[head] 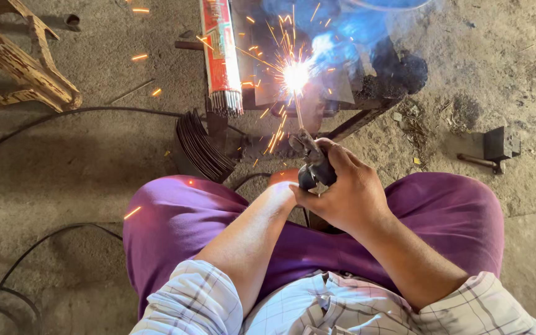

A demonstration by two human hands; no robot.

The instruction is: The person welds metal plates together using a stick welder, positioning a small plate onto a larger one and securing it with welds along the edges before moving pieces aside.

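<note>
Electrode holder (313,170): centre of frame, dark, rigid, probably light; best held by its insulated handle, away from the hot rod (298,110).
Right hand (348,192): fingers closed around the holder.
Left hand (283,189): mostly hidden behind the right; cannot tell its grip.
Arc (295,75): upper centre, throwing sparks.

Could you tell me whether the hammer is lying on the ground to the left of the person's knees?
No, the hammer lies on the ground at the right, beyond the right knee, while black cables run along the left side.
</note>
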